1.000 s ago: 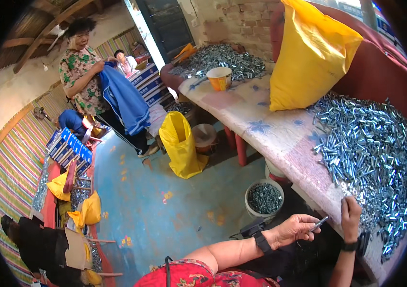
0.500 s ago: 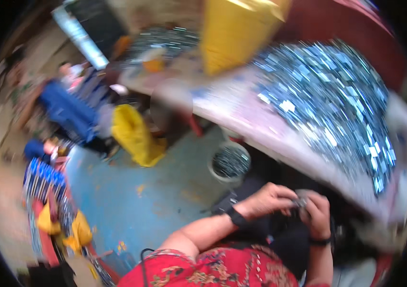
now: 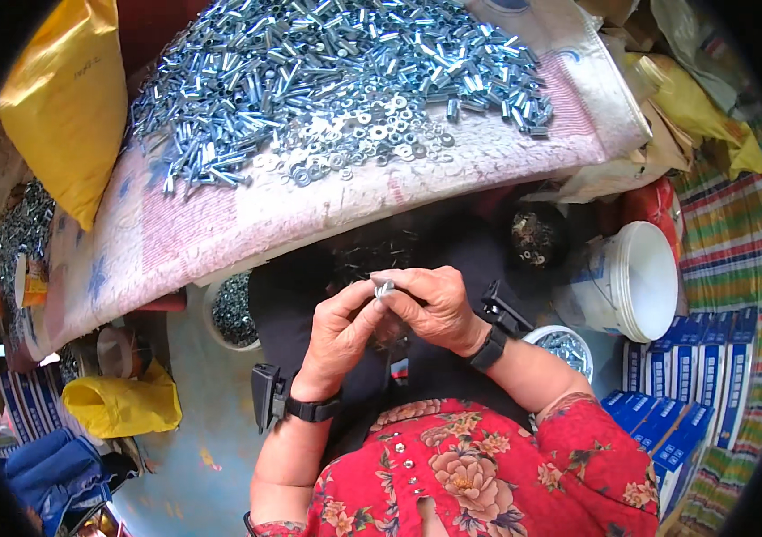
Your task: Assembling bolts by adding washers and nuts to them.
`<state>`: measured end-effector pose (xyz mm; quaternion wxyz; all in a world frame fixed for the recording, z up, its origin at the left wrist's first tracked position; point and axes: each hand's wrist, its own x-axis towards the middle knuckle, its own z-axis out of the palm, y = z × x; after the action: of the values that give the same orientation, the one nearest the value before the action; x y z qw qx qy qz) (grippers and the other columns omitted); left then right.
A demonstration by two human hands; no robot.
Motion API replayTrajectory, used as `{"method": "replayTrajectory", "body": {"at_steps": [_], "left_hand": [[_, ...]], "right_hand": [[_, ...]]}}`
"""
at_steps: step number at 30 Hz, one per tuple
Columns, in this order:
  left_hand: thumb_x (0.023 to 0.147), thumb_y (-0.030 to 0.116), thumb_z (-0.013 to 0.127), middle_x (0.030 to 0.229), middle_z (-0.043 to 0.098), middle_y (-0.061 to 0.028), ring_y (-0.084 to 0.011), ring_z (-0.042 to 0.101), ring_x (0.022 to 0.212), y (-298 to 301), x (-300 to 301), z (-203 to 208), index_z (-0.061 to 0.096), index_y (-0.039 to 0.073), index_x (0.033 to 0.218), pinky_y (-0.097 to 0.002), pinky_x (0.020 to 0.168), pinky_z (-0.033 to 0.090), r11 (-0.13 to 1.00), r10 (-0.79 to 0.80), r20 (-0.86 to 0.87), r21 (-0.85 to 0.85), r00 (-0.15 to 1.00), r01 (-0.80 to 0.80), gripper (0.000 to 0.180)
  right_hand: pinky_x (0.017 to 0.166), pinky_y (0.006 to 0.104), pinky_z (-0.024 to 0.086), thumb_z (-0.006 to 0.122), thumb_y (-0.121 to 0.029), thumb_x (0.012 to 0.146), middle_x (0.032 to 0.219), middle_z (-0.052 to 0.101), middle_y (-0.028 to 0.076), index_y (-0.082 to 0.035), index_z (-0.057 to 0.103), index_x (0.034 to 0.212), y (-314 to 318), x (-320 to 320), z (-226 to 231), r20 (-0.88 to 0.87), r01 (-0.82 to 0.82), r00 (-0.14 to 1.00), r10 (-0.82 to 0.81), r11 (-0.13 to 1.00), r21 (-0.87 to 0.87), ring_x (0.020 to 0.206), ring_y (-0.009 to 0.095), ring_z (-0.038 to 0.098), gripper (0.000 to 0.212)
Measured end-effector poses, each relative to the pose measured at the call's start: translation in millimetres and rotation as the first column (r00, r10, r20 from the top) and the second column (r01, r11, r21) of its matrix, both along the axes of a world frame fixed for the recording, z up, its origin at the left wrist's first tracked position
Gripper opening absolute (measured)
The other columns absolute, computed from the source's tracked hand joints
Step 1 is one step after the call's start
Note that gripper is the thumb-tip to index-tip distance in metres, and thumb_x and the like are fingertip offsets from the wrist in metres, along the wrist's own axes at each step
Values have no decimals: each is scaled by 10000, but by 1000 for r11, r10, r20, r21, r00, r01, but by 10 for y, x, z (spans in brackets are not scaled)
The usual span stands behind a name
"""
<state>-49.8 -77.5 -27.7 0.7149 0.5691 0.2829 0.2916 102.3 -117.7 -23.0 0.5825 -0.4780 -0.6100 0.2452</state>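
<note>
In front of my chest, over my lap, my left hand [image 3: 338,329] and my right hand [image 3: 442,309] meet fingertip to fingertip. Both are closed on a small silvery metal piece [image 3: 383,288] pinched between thumbs and forefingers. It looks ring-like, but the fingers cover much of it. Beyond my hands, a cloth-covered table [image 3: 381,190] carries a large heap of short metal sleeves [image 3: 336,49]. Flat washers [image 3: 363,130] lie loose along the heap's near side.
A yellow sack [image 3: 72,98] stands at the table's left. Below are a bucket of dark metal parts [image 3: 236,313], a tub of bright parts [image 3: 569,347] and a white bucket on its side [image 3: 618,282]. Blue-and-white boxes [image 3: 667,430] are stacked at the right, a yellow bag [image 3: 121,403] at the left.
My view has swung to the right and become sharper, bringing the heap and table ahead of me. Both hands stay together with the small metal piece between them.
</note>
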Motion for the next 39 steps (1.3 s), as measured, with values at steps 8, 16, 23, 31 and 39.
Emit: {"method": "replayTrajectory", "body": {"at_steps": [8,16,23,31,39], "left_hand": [[872,133,547,868,633,-88,-100,571,640,161,-48,-111,582,5,1057,-204,528,444,959,166,78,-246,983,-142,228],[880,150,522,828,620,-59,-87,553,617,248,-97,-171,583,-3,1025,-194,518,416,969,156,-36,-188,987,-160,220],[878,155,531,849,634,-58,-79,559,627,277,-121,-119,588,11,1036,-190,525,416,963,175,56,-216,983,-159,221],[873,160,542,833,638,-34,-61,551,629,190,-211,92,603,27,1027,-183,525,408,982,153,20,-116,988,-150,213],[872,150,543,831,644,-33,-60,555,626,53,-338,259,607,28,1023,-189,518,419,994,106,-15,-24,994,-106,204]], "right_hand": [[536,344,470,638,-277,754,650,603,112,-51,626,696,795,823,275,615,192,767,-182,980,51,619,265,608,234],[647,413,483,628,-327,710,715,608,207,-13,650,712,1799,1305,150,918,492,383,-107,865,-104,691,354,603,315],[636,335,477,585,-199,745,720,619,166,14,612,819,1739,1505,278,940,359,338,-49,930,-81,679,269,616,228],[555,258,439,599,-29,703,657,554,74,-6,564,849,681,255,699,402,-364,802,441,896,-255,606,142,556,152],[597,284,444,595,49,709,827,553,98,-13,568,863,511,135,705,423,-514,731,535,840,-175,710,208,558,169]]}}
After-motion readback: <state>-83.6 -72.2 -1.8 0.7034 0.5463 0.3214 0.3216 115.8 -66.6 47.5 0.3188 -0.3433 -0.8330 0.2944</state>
